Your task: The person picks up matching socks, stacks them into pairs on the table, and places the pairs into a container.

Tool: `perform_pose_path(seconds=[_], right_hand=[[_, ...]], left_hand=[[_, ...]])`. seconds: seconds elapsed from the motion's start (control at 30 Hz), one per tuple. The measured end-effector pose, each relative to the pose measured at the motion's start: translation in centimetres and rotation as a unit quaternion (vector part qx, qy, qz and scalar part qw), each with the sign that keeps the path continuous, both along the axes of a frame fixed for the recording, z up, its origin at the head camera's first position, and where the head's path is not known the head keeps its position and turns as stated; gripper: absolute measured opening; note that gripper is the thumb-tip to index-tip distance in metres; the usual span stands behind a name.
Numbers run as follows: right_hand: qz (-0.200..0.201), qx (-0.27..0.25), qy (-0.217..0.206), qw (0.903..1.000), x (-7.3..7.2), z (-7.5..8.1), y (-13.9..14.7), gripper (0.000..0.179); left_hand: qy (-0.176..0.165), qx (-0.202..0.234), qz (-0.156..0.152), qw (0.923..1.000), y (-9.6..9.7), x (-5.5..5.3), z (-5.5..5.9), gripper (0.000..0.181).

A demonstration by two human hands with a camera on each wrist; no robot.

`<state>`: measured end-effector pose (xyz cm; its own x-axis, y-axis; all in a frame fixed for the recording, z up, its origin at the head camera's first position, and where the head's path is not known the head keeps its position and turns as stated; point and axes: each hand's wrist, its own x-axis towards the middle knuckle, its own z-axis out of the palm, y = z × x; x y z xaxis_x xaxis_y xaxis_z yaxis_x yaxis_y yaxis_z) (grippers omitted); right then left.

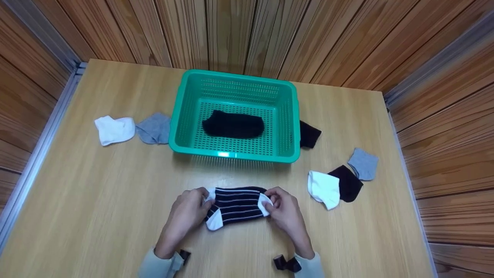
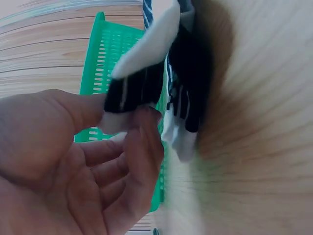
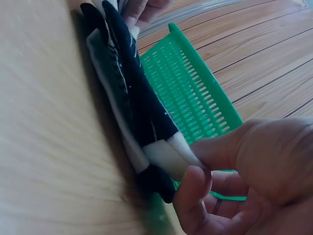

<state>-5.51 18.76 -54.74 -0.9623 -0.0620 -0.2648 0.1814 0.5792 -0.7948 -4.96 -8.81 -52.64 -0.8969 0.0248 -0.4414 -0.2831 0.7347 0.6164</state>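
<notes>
A black sock [image 1: 239, 204] with thin white stripes and white heel, cuff and toe lies stretched sideways near the table's front. My left hand [image 1: 187, 211] pinches its white cuff end between thumb and fingers. At the other end, the white toe is pinched by my right hand [image 1: 286, 211]. In the left wrist view, a second striped layer with a white end [image 2: 183, 142] lies beneath the held sock [image 2: 139, 81], against the table. The right wrist view shows the white toe [image 3: 171, 154] raised a little off a dark layer below.
Beyond the hands stands a green basket [image 1: 233, 155] with a black sock [image 1: 233, 124] inside. Left of it lie a white sock [image 1: 115, 130] and a grey sock [image 1: 154, 128]. On the right are a dark sock [image 1: 309, 134], white sock [image 1: 325, 188], black sock [image 1: 347, 183] and grey sock [image 1: 364, 164].
</notes>
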Motion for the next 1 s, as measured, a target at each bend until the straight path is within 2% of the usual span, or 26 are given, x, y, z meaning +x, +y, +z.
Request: perform_pose_path(seconds=[0.27,0.57,0.67,0.8,1.0], right_hand=[[-0.008,0.012,0.023,0.9996,-0.3,0.0,0.1,0.016],[-0.005,0.06,0.007,0.9981,-0.6,-0.5,0.0,0.025],[-0.001,0.068,-0.005,0.9977,-0.5,-0.5,0.0,0.028],[-0.003,0.068,-0.007,0.9977,-0.4,-0.4,-0.1,0.031],[0.005,0.074,-0.004,0.9973,-0.4,-0.4,-0.3,0.025]], left_hand=[[0.024,-0.008,0.002,0.9997,0.0,-0.4,-0.2,0.028],[0.014,-0.035,-0.011,0.9992,-0.3,-0.8,-0.9,0.025],[0.023,-0.042,-0.005,0.9989,-0.2,-0.7,-1.0,0.032],[0.04,-0.061,-0.008,0.9973,0.0,-0.3,-0.8,0.053],[-0.002,-0.054,-0.01,0.9985,0.3,-0.2,-0.8,0.058]])
